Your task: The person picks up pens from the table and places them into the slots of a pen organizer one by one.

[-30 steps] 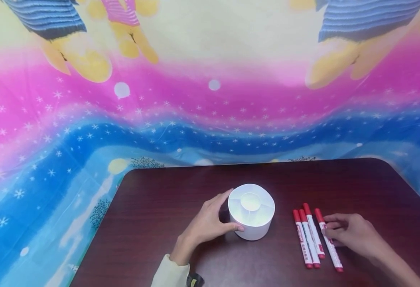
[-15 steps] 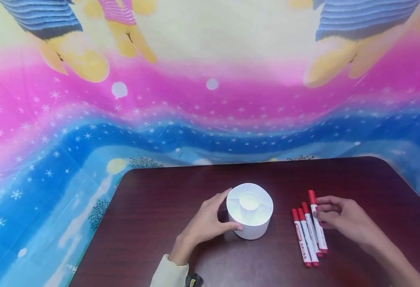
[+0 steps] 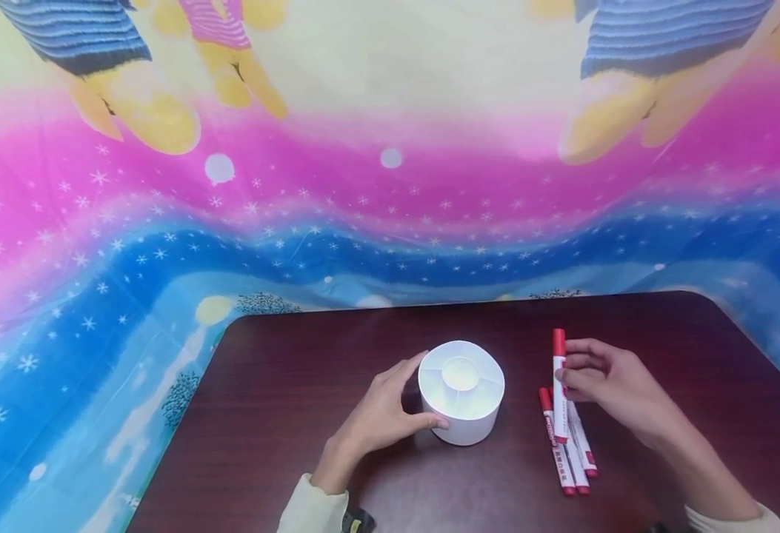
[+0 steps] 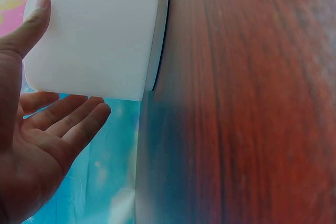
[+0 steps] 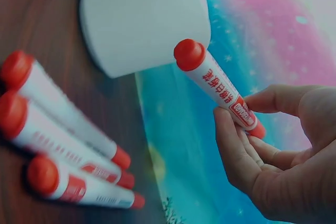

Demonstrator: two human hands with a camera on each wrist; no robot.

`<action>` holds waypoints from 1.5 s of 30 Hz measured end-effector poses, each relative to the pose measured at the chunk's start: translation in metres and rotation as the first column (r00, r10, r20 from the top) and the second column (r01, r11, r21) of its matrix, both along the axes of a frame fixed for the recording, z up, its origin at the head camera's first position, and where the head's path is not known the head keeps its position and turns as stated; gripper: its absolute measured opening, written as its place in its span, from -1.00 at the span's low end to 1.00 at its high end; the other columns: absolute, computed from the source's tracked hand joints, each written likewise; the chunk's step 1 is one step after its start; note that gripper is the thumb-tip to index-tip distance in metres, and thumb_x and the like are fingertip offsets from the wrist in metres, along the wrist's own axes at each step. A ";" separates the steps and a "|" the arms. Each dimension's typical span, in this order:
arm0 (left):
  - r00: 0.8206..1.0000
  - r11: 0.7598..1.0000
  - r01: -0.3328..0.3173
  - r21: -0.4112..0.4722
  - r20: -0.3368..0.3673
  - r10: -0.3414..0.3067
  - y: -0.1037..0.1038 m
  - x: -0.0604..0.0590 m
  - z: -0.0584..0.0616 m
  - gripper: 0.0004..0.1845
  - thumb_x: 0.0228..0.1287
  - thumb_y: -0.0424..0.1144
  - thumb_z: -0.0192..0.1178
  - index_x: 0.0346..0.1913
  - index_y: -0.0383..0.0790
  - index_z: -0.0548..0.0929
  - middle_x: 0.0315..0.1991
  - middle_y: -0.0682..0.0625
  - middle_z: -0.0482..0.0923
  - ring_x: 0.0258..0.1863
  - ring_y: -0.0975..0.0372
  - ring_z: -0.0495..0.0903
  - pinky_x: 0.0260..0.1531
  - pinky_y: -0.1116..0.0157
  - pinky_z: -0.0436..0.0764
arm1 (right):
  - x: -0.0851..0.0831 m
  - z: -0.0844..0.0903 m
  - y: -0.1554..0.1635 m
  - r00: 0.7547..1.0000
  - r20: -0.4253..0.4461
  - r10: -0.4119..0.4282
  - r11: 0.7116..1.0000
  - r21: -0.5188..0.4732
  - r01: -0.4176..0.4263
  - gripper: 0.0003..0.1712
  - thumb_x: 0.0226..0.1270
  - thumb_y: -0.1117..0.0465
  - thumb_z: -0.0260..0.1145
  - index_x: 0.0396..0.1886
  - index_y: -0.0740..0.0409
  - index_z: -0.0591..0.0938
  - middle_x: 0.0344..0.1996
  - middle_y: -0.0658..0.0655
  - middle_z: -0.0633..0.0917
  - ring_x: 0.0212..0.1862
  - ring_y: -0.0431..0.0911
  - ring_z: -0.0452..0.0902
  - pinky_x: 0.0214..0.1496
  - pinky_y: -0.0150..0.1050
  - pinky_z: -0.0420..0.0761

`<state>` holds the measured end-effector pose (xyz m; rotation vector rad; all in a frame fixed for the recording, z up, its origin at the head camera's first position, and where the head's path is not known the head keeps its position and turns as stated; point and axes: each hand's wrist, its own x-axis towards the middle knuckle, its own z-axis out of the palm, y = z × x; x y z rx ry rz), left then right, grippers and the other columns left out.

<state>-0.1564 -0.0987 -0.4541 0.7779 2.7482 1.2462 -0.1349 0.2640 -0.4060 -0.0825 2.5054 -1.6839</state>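
Note:
In the head view, a round white desk organizer stands upright on the table, with a central ring and divided compartments. My left hand holds its left side, thumb against the front wall and index finger at the rim; the left wrist view shows the thumb on the white wall. My right hand pinches a red-capped whiteboard marker between thumb and fingers, raised off the table with its cap up. Below it lie three more red-capped whiteboard markers side by side, partly covered by the held one in the head view.
The dark wood table has a rounded far edge. Behind it hangs a colourful printed cloth that reaches down to the table's back and left sides.
My right hand has picked the rightmost marker up off the table and moved it left and away, over the other markers. The left hand and organizer have stayed in place.

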 end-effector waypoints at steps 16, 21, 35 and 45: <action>1.000 1.000 0.012 0.017 -0.001 -0.012 0.000 0.000 0.000 0.14 -0.01 0.24 0.68 0.64 0.18 0.33 0.47 0.16 0.53 0.42 0.28 0.55 0.44 0.04 0.60 | -0.010 0.023 -0.028 0.989 -0.132 -0.071 0.948 -0.317 0.025 -0.48 0.51 0.36 0.40 0.32 0.21 0.40 -0.12 -0.06 0.69 -0.14 -0.25 0.82 -0.07 -0.31 0.83; 1.000 1.000 0.007 0.015 -0.002 -0.007 0.000 0.000 -0.001 0.14 -0.01 0.24 0.68 0.64 0.18 0.33 0.47 0.16 0.53 0.42 0.27 0.55 0.44 0.03 0.60 | -0.010 0.025 -0.035 0.985 -0.147 -0.089 0.926 -0.376 0.028 -0.52 0.51 0.37 0.40 0.27 0.04 0.43 -0.10 -0.02 0.67 -0.13 -0.24 0.83 -0.06 -0.33 0.82; 1.000 1.000 -0.005 0.005 0.011 0.005 0.000 0.000 0.000 0.13 -0.01 0.22 0.69 0.64 0.15 0.34 0.47 0.15 0.54 0.43 0.25 0.55 0.44 0.01 0.60 | -0.015 0.026 -0.050 0.980 -0.165 -0.107 0.909 -0.416 0.030 -0.55 0.51 0.39 0.39 0.23 0.04 0.43 -0.09 -0.03 0.67 -0.11 -0.28 0.83 -0.03 -0.35 0.81; 1.000 1.000 0.012 0.018 0.003 -0.012 0.000 -0.001 0.000 0.13 -0.02 0.23 0.68 0.64 0.19 0.34 0.47 0.18 0.53 0.43 0.29 0.55 0.45 0.06 0.59 | -0.018 0.021 -0.053 0.979 -0.172 -0.111 0.897 -0.441 0.024 -0.58 0.51 0.40 0.38 0.21 0.05 0.45 -0.12 -0.04 0.69 -0.14 -0.27 0.84 -0.04 -0.32 0.82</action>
